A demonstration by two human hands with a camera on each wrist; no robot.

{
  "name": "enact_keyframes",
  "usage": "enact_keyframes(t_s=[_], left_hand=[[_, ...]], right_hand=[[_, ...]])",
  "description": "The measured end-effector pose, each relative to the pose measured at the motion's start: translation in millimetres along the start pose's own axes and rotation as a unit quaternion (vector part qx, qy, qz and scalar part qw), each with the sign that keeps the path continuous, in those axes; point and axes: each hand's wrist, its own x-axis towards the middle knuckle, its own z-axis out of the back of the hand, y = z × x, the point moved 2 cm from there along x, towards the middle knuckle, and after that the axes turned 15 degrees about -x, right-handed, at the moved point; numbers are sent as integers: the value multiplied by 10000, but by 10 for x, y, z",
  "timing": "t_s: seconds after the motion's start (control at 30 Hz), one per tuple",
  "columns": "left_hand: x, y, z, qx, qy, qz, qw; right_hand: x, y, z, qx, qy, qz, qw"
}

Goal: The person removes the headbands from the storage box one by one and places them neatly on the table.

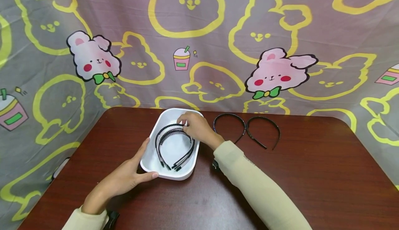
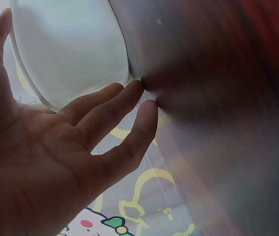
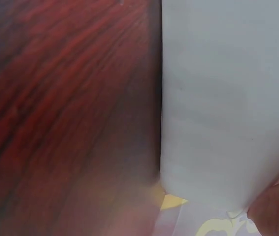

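A white plastic basin (image 1: 175, 152) stands near the table's back edge with several dark toothed headbands (image 1: 157, 141) nested inside, their tips toward me. My left hand (image 1: 127, 175) spreads around the basin's near left corner, thumb at the near wall and fingers along the left side. In the left wrist view, the fingers (image 2: 112, 110) are extended against the basin's outer wall (image 2: 75, 46). Reaching over the right rim, my right hand (image 1: 197, 127) pinches the top of a headband in the nest; its fingertips are partly hidden. The right wrist view mostly shows the basin's outer side (image 3: 213, 98).
Two more dark headbands, a left one (image 1: 229, 114) and a right one (image 1: 265, 117), lie side by side on the brown table (image 1: 311, 174) right of the basin. A patterned cloth (image 1: 215, 50) hangs behind the table's back edge.
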Motion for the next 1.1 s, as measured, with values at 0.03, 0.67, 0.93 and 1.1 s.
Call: enact_keyframes(t_s=[0.03, 0.67, 0.93, 1.1], left_hand=[[1, 4, 0, 10, -10, 24, 10000], [10, 6, 4, -9, -7, 2, 10000], [10, 18, 6, -15, -45, 5, 10000], [-2, 7, 5, -28, -30, 70, 10000]], right_hand=[[5, 0, 1, 5, 5, 8, 10000], [8, 25, 83, 515, 76, 117, 9986], [-35, 19, 144, 803, -122, 146, 9966], [-40, 8, 193, 870, -233, 177, 9958]])
